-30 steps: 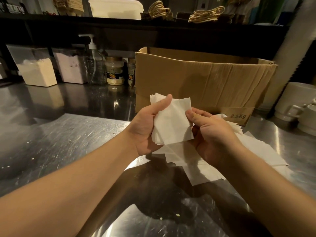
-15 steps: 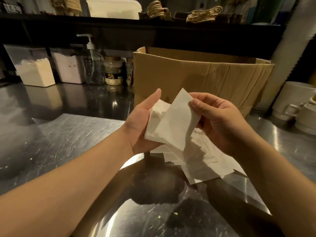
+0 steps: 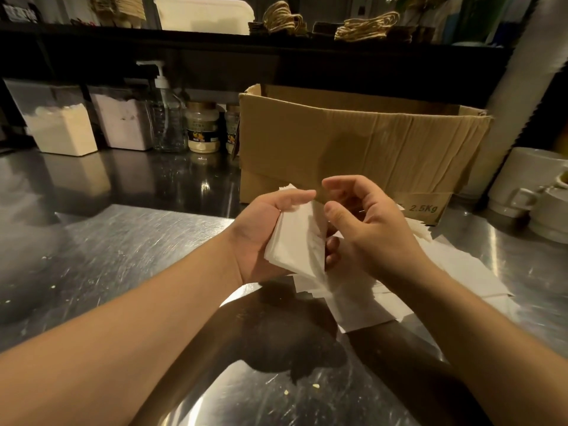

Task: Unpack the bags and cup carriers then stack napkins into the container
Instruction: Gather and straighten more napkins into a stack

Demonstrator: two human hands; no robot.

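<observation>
My left hand (image 3: 261,229) holds a small stack of white napkins (image 3: 295,241) above the steel counter, thumb lying across its top edge. My right hand (image 3: 375,229) hovers just right of the stack with fingers loosely curled; thumb and forefinger are apart and pinch nothing. Its lower fingers are hidden behind the stack. More loose napkins (image 3: 368,302) lie spread on the counter below and to the right of my hands. An open cardboard box (image 3: 353,142) marked 2.5Kg stands just behind them.
Two powder tubs (image 3: 61,127), a pump bottle (image 3: 166,118) and jars (image 3: 203,127) line the back left. White mugs (image 3: 522,186) stand at the right. A shelf above carries a white lidded container (image 3: 203,13) and twine-handled bags (image 3: 365,24).
My right hand laid a single napkin onto the stack in my left hand and let it go. The stack has tilted more edge-on.
</observation>
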